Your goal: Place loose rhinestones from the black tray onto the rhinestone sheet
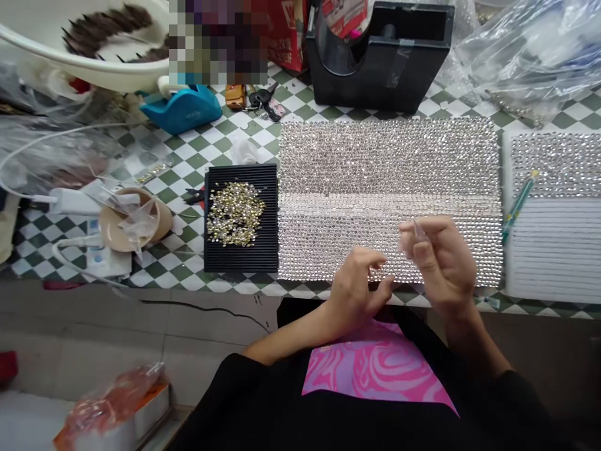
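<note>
A wide sheet of silvery rhinestones [389, 163] lies in front of me, crossed by a paler band. My right hand [446, 266] is closed over its lower right part, pinching a small clear pointed tip [418, 230] between thumb and fingers; the rest of that item is hidden in the palm. At the sheet's near edge, my left hand [359, 285] is open, thumb and index finger curved apart with nothing visible between them. Left of the sheet, a black ridged tray [241, 260] holds a pile of loose gold and silver rhinestones [235, 214].
Behind the sheet stands a black tape dispenser [375, 75]. A teal pen [519, 207] lies by a white ridged board [554, 250] at right. Leftward are a blue tape dispenser [183, 109], keys [265, 100], a beige cup [136, 219] with clear plastic cones and a white basin [94, 69].
</note>
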Action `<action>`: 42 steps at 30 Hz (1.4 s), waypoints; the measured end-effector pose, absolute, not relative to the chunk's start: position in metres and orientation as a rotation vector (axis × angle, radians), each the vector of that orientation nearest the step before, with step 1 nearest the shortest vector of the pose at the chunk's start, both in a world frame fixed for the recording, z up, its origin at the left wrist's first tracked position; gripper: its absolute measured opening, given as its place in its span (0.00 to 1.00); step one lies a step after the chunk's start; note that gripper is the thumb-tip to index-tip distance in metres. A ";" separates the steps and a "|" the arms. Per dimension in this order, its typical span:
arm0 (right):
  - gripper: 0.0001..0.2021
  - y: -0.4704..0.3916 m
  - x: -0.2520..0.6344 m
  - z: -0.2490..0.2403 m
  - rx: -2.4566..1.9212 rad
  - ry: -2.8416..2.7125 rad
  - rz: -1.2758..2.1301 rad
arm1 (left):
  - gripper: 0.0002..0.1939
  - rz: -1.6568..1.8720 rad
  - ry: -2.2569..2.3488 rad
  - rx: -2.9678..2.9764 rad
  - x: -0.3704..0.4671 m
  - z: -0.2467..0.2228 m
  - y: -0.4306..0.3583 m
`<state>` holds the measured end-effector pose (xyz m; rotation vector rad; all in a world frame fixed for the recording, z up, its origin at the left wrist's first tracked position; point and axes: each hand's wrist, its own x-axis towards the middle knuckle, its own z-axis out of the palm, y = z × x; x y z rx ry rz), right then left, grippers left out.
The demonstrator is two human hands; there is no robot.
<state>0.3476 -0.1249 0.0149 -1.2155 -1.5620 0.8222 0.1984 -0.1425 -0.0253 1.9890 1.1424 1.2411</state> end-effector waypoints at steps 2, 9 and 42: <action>0.10 -0.128 0.330 0.019 -1.165 -1.550 0.815 | 0.11 1.218 1.239 1.925 0.197 -0.014 -0.132; 0.21 -0.118 0.297 0.011 -1.046 -1.501 0.807 | 0.07 1.125 1.058 1.846 0.167 -0.001 -0.115; 0.09 -0.107 0.518 -0.023 -1.999 -1.320 0.129 | 0.19 1.189 2.626 1.394 -0.044 -0.058 -0.097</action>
